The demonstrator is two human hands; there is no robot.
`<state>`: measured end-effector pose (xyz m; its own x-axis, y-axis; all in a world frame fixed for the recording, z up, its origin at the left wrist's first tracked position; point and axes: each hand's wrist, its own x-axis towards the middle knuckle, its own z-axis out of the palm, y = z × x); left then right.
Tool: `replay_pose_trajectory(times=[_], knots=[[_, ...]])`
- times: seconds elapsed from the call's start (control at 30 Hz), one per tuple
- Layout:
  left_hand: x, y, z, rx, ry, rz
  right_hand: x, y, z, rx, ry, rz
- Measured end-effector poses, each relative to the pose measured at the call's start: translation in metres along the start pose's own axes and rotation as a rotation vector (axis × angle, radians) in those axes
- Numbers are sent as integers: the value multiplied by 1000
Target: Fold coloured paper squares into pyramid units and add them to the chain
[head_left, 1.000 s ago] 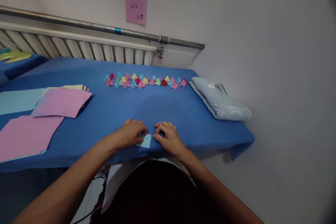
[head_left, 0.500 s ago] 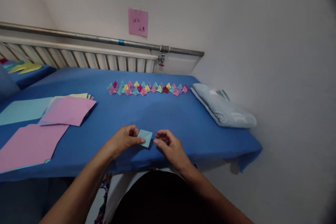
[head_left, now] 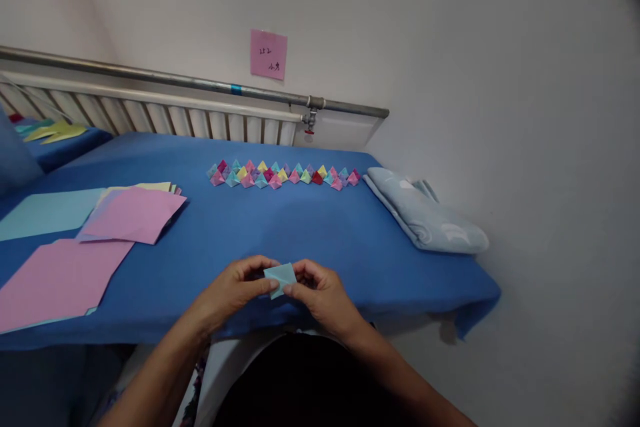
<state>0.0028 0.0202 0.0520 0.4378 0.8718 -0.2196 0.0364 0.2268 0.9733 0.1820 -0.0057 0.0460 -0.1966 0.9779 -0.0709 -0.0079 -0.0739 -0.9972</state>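
Note:
A small light-blue square of folded paper (head_left: 281,273) is held above the near part of the blue-covered table (head_left: 210,233). My left hand (head_left: 247,280) pinches its left side, thumb on top. At the right side, my right hand (head_left: 317,290) grips it too, with the thumb on its lower right edge. Crease lines run across the paper's face. The fingertips behind the paper are partly hidden. Beyond my hands, two rows of small folded paper pyramids (head_left: 275,182) in several colours stretch across the table.
On the left lie a pink paper stack (head_left: 65,280), another pink-topped stack (head_left: 135,213) and light-blue sheets (head_left: 50,210). A folded pale-blue blanket (head_left: 430,213) rests at the right. Behind the table are a radiator (head_left: 165,113), a metal pipe (head_left: 200,83) and a pink note (head_left: 269,55).
My right hand has come in to the left and now grips the paper, which it was apart from before. Both hands and the paper sit slightly lower in the view.

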Motion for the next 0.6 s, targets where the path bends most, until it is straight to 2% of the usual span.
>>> replay_pose_trajectory(times=[0.07, 0.17, 0.23, 0.3, 0.37, 0.4, 0.47, 0.6], knots=[[-1, 4, -2, 37, -55, -2, -1, -1, 0, -34, -21, -3], [0, 0, 0, 167, -15, 67, -1, -1, -4, -210, -12, -63], [4, -8, 2, 363, 73, 238, 1, -1, -9, -472, 53, -239], [9, -18, 3, 606, 176, 502, 5, 3, -14, -770, 83, -472], [13, -29, 5, 819, 236, 739, 7, 9, -20, -1002, 46, -640], [14, -34, 6, 911, 243, 812, 7, 13, -22, -1081, 17, -680], [12, -44, 9, 1062, 234, 869, 4, 22, -26, -1172, -49, -707], [-1, -56, 13, 1181, 206, 835, -8, 34, -29, -1191, -161, -675]])
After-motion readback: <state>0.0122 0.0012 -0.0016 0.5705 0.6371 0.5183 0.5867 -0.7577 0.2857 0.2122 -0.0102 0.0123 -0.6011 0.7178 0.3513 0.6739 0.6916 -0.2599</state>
